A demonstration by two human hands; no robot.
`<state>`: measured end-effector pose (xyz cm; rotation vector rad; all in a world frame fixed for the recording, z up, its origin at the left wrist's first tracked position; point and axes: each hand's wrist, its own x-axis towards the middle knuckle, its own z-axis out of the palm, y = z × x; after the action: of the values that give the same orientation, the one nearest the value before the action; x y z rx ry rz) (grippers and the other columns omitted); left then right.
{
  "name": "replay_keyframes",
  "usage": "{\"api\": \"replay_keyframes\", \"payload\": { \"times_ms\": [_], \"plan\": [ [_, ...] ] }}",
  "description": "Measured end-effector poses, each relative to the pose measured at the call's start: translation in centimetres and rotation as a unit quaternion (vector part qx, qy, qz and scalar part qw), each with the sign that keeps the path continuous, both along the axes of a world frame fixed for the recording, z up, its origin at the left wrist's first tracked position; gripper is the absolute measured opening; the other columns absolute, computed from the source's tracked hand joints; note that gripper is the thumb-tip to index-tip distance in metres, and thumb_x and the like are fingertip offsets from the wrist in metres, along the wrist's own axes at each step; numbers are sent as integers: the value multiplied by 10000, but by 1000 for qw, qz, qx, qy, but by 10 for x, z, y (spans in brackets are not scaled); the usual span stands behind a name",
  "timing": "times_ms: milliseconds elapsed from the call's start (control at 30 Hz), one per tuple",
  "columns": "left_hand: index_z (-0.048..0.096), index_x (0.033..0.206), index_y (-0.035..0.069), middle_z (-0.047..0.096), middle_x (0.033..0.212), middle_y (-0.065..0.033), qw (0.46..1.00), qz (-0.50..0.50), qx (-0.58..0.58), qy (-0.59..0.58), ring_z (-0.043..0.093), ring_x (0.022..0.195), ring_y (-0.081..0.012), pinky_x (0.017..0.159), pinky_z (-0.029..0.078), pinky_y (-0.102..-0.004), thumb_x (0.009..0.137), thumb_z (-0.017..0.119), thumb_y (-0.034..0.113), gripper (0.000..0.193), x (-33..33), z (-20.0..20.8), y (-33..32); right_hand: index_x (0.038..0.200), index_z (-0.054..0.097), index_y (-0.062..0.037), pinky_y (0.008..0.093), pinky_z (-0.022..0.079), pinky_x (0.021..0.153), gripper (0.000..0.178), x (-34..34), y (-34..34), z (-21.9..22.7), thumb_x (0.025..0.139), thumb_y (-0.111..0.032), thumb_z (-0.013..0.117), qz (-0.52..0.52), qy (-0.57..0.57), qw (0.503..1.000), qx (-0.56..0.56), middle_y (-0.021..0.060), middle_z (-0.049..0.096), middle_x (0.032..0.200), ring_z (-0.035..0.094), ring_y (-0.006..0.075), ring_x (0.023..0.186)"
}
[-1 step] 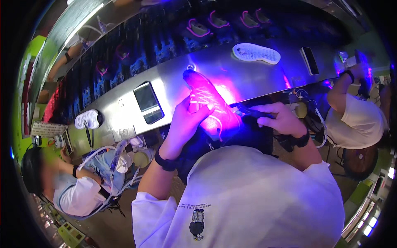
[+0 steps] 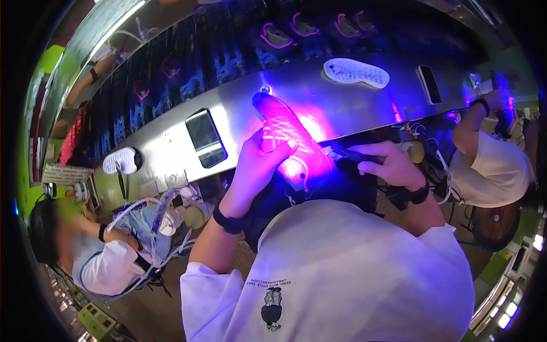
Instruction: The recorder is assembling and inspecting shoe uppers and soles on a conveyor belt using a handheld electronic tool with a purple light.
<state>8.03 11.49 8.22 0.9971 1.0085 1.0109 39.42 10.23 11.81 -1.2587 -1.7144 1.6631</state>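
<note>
A lace-up shoe upper (image 2: pixel 293 137), lit bright pink and violet, lies tilted at the table's near edge with its toe pointing away from me. My left hand (image 2: pixel 253 165) is closed on its left side, the thumb pressed across the laces. In my right hand (image 2: pixel 393 165) is a slim dark-handled brush (image 2: pixel 348 153), gripped between thumb and fingers. The brush's head is at the shoe's lower right side; glare and shadow hide whether it touches. The fingers of my left hand under the shoe are out of sight.
On the metal table (image 2: pixel 165 139) lie a phone (image 2: pixel 205 138), a pale shoe sole (image 2: pixel 357 73) and another phone (image 2: pixel 429 84). Beyond runs a dark conveyor (image 2: pixel 228 62) carrying shoe parts (image 2: pixel 277 37). People sit at both sides; near the left person is another sole (image 2: pixel 121 161).
</note>
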Motion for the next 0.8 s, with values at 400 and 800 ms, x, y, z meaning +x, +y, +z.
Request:
{"api": "replay_keyframes", "payload": {
  "times_ms": [400,800],
  "plan": [
    [587,1293,1,702,1105,-82,992,14,-107,-69,707,960,-154,808,576,-285,984,662,365,484,16,3,8,1276,694,-70,324,541,823,410,4,-9,7,875,-110,769,-44,-170,948,265,132,744,1053,708,255,908],
    [472,1402,24,647,1224,-185,844,-80,-344,-403,724,979,-268,761,665,-358,1045,518,427,540,23,11,2,1239,711,-80,362,511,692,375,14,29,48,868,-110,756,5,-180,908,378,134,690,876,659,287,743]
  ]
}}
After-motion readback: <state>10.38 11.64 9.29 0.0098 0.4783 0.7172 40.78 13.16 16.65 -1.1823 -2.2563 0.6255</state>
